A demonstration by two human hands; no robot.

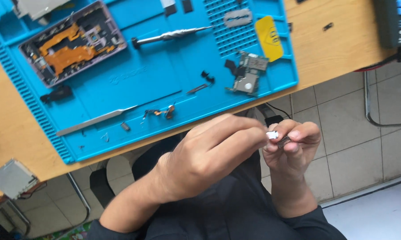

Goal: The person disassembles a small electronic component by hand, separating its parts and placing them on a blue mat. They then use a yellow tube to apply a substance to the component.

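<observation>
Below the edge of the wooden workbench [338, 49], over your lap, your two hands meet fingertip to fingertip. Your left hand [209, 155] is curled, its thumb and forefinger pinched on a small white part [272, 134]. Your right hand [293, 144] is closed as well, gripping a small dark metal component [284, 142] between thumb and fingers; the white part sits right against it, though you cannot tell whether the two are joined. Up on the bench lies a blue silicone repair mat [133, 75]. At its far left corner rests an opened phone chassis [71, 42] with orange flex cables showing inside. Near the middle of the mat lies a silver precision screwdriver [171, 35], and closer to you a pair of metal tweezers [96, 120] points along the mat's near edge. A small circuit board [249, 73] sits by the mat's right edge, with a yellow triangular pick [269, 38] just beyond it and a flat metal blade [238, 18] on the gridded section. Tiny screws and scraps are scattered near the tweezers.
</observation>
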